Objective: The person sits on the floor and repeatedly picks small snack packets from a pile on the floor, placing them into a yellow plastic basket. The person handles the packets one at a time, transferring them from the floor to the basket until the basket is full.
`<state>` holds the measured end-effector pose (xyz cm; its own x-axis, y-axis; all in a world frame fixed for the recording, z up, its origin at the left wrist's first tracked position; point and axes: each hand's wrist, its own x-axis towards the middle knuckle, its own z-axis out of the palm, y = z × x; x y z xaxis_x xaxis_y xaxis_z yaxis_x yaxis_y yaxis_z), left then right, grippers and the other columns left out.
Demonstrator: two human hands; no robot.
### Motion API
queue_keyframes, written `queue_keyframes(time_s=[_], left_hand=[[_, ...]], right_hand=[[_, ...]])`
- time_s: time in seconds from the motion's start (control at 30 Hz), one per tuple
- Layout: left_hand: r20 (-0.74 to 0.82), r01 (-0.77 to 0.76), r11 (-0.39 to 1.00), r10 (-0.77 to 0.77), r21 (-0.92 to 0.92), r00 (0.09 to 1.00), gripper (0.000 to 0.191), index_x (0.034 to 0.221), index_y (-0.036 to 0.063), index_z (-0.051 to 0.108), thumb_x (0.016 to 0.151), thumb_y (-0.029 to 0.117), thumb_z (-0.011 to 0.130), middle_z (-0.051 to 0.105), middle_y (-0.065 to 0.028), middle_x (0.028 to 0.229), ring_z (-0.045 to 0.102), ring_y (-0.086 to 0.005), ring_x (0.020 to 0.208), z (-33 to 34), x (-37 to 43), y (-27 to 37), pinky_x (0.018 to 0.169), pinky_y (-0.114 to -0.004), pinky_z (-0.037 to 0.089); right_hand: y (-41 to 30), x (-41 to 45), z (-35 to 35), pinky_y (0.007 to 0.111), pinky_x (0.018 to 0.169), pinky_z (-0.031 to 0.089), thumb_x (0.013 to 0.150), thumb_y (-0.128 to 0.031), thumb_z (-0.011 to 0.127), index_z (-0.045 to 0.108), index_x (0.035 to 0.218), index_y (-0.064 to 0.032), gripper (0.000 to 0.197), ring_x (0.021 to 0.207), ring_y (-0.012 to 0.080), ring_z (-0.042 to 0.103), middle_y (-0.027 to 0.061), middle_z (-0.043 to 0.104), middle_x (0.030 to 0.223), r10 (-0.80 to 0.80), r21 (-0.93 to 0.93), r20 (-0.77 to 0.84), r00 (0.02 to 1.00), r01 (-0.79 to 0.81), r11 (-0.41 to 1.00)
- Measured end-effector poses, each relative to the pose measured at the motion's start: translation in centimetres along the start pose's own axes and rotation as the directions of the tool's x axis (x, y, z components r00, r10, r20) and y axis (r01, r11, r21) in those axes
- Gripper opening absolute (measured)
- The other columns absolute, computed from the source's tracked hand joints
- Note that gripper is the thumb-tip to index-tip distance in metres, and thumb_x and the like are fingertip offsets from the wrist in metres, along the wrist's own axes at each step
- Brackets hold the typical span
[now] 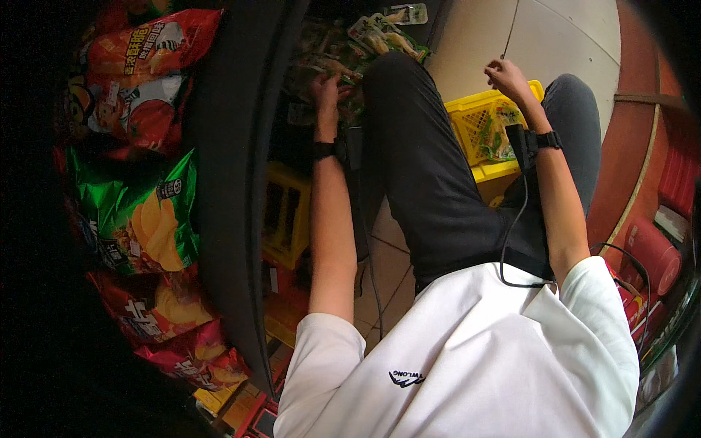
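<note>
My left hand [327,90] reaches into a dark area among clear plastic snack packets [335,68] with green print; shadow hides whether its fingers grip one. My right hand [505,76], fingers curled, is above the far edge of a yellow plastic basket [487,174] between my legs. Nothing shows in that hand, though its palm side is hidden. Similar green-printed packets [495,134] lie inside the basket. More packets [383,38] are piled beyond my left knee, and one packet [406,14] lies past them.
At left, large chip bags in red [145,82] and green [148,211] stand beyond a dark curved panel [235,164]. Another yellow basket [287,213] is beside my left forearm. Reddish-brown wooden shelving [630,159] borders the right. A black cable [523,208] hangs from my right wrist.
</note>
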<state>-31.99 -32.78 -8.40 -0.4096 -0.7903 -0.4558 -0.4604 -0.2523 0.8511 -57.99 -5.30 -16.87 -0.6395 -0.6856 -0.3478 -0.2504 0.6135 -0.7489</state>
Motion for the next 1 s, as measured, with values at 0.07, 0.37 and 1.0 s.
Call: queue_keyframes(time_s=[0.07, 0.37, 1.0], left_hand=[[0.011, -0.107, 0.988, 0.107, 0.112, 0.994, 0.030, 0.107, -0.0064, 0.048, 0.085, 0.013, 0.052, 0.060, -0.0162, 0.081, 0.060, -0.0219, 0.067, 1.1, -0.7, 1.3, 0.056, -0.033, 0.049], [0.073, -0.330, 0.921, 0.322, 0.205, 0.944, 0.027, 0.100, 0.0002, 0.059, 0.087, 0.022, 0.050, 0.062, -0.0083, 0.068, 0.058, -0.0156, 0.057, 7.3, -7.4, 8.0, 0.052, -0.029, 0.047], [0.506, 0.487, 0.871, -0.452, 0.071, 0.734, 0.030, 0.092, 0.0056, 0.055, 0.083, 0.030, 0.041, 0.056, -0.0078, 0.082, 0.046, -0.0203, 0.065, 25.0, -8.5, -5.1, 0.067, -0.038, 0.043]], right_hand=[[3.1, -0.8, -1.0, 0.040, 0.061, 0.046, 0.084, -0.028, 0.049, 0.060, 0.087, 0.0029, 0.032, 0.067, 0.0346, 0.059, 0.0218, 0.060, 0.075, 0.039, -0.334, 0.014, 0.999, -0.032, 0.942], [8.7, -1.5, -0.3, 0.042, 0.070, 0.047, 0.076, -0.020, 0.053, 0.060, 0.093, 0.0028, 0.029, 0.089, 0.0362, 0.059, 0.0233, 0.060, 0.093, 0.192, -0.658, 0.177, 0.965, -0.030, 0.753], [5.0, -4.4, 2.6, 0.044, 0.074, 0.047, 0.076, -0.021, 0.053, 0.061, 0.097, -0.0047, 0.027, 0.092, 0.0349, 0.059, 0.0200, 0.061, 0.098, 0.289, -0.568, 0.017, 0.957, -0.229, 0.791]])
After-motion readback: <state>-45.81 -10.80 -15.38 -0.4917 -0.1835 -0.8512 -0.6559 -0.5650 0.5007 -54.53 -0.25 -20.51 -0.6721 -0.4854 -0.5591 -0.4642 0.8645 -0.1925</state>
